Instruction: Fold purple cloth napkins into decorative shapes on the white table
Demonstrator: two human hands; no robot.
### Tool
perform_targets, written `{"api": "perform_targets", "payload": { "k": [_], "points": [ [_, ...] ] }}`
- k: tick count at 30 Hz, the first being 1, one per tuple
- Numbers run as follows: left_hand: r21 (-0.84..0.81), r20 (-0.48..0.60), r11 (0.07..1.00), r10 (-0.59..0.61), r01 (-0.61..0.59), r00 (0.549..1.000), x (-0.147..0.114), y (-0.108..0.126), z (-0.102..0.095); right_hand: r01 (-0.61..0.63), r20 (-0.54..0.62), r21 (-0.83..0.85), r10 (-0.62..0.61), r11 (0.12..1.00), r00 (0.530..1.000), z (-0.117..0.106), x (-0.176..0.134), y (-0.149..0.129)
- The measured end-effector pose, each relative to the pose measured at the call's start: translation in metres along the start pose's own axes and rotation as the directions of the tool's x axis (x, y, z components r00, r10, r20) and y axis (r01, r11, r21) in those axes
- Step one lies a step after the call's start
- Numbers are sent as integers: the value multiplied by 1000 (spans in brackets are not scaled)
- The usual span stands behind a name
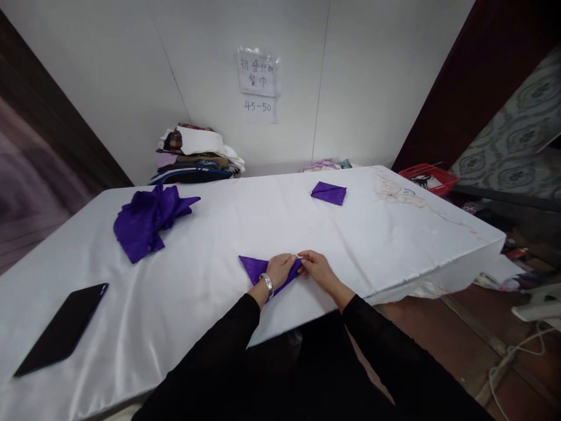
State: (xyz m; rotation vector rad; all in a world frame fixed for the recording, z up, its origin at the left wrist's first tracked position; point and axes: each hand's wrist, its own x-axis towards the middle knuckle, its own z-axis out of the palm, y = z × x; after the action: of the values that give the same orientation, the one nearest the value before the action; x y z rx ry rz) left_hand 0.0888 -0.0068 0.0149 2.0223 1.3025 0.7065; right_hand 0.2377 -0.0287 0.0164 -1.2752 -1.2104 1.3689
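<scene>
A purple cloth napkin (253, 267), folded to a triangle, lies near the front edge of the white-covered table. My left hand (280, 269), with a silver bracelet at the wrist, rests across the napkin and grips its upper edge, its fingers partly hidden. At the right corner, the thumb and fingers of my right hand (316, 269) pinch the cloth. Both hands are close together. Farther back lies another folded purple napkin (328, 193), flat. A loose heap of purple napkins (146, 219) sits at the left.
A dark tablet (63, 328) lies at the table's left front. Folded clothes (199, 152) are stacked by the wall, under a handwritten paper sign (258, 82). Pale strings (397, 194) lie on the white tablecloth (272, 216) at right. Beyond them is a red basket (442, 180).
</scene>
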Motion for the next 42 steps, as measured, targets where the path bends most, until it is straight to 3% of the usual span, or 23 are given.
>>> {"api": "perform_targets", "payload": {
  "k": [9,15,19,25,35,42],
  "points": [
    [-59,-10,998,-2,1,1000,-1,-2,3,5,13,-63,-4,998,1000,-3,-2,0],
    [-143,-37,989,-27,22,999,-1,-9,8,-61,82,119,51,991,995,-13,-4,5],
    [-214,-70,975,-70,54,995,0,-14,11,-98,167,153,72,983,983,-13,-8,1],
    [-343,-79,934,-138,103,987,-1,-11,10,-103,132,151,83,983,988,-10,-6,-1],
    [-392,-44,907,-183,152,982,-3,-2,4,-82,114,60,75,995,991,-9,-5,-1],
    [-334,-23,932,-155,138,988,-2,-3,4,-23,120,-44,28,999,992,-8,-3,-2]
  ]
}}
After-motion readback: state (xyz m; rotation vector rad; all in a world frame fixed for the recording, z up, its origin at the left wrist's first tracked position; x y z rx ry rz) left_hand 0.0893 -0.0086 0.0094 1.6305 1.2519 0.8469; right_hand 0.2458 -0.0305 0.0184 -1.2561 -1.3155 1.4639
